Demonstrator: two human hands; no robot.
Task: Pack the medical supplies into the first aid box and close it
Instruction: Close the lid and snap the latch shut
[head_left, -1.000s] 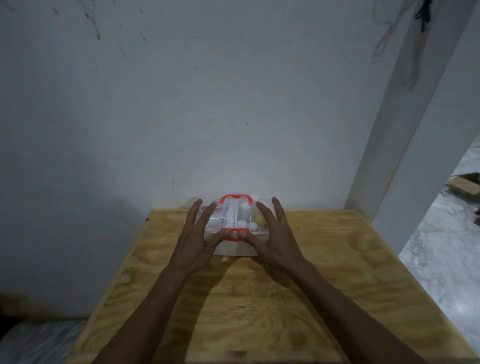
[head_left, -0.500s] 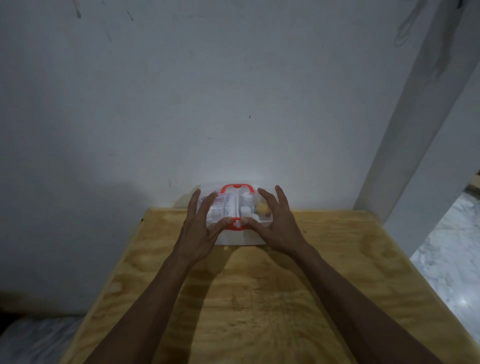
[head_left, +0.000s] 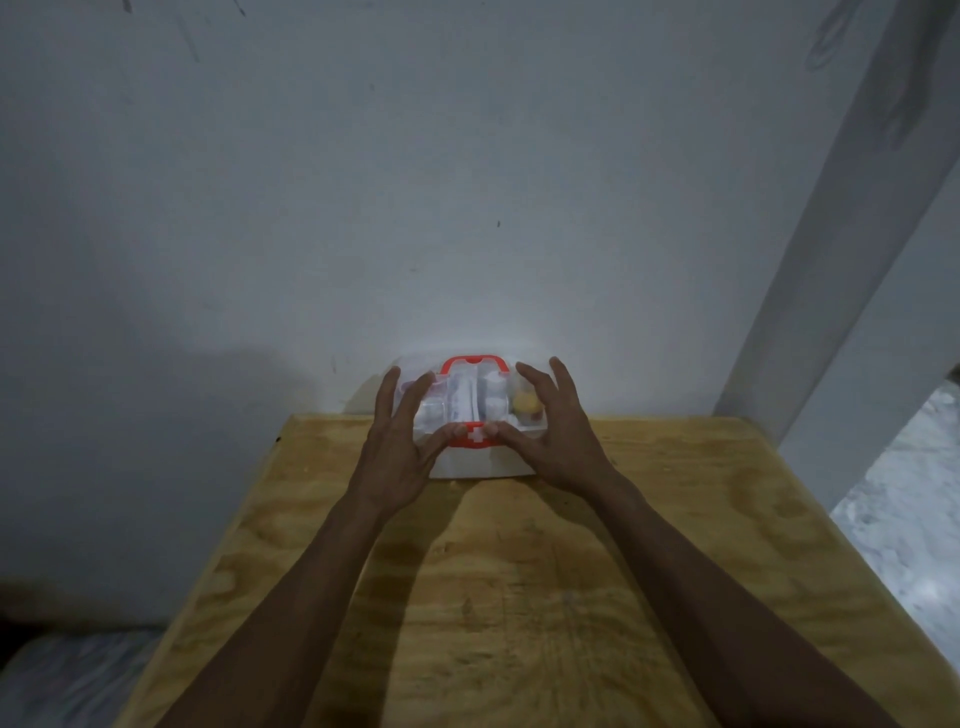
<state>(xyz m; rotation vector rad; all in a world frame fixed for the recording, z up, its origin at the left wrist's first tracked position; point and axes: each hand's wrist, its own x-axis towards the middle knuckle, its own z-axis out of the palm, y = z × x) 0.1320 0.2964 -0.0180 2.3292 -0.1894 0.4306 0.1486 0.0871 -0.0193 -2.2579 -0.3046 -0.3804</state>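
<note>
A white first aid box (head_left: 480, 462) with a clear lid and a red handle (head_left: 472, 361) stands at the far edge of the wooden table (head_left: 519, 597), against the wall. The lid is down; white supplies and a yellow item (head_left: 525, 402) show through it. A red latch with a white cross (head_left: 474, 436) sits at the front middle. My left hand (head_left: 400, 441) lies on the left part of the lid, thumb on the latch. My right hand (head_left: 556, 431) lies on the right part, thumb on the latch too. Fingers are spread over the lid.
A grey wall (head_left: 363, 208) rises right behind the box. A white post (head_left: 831, 234) slants down at the right, with marble floor (head_left: 909, 519) beyond the table's right edge. The table's left edge drops to a dark floor.
The view has tilted a little, so box and hands sit slightly higher in the picture. Both hands stay on the lid with thumbs at the latch.
</note>
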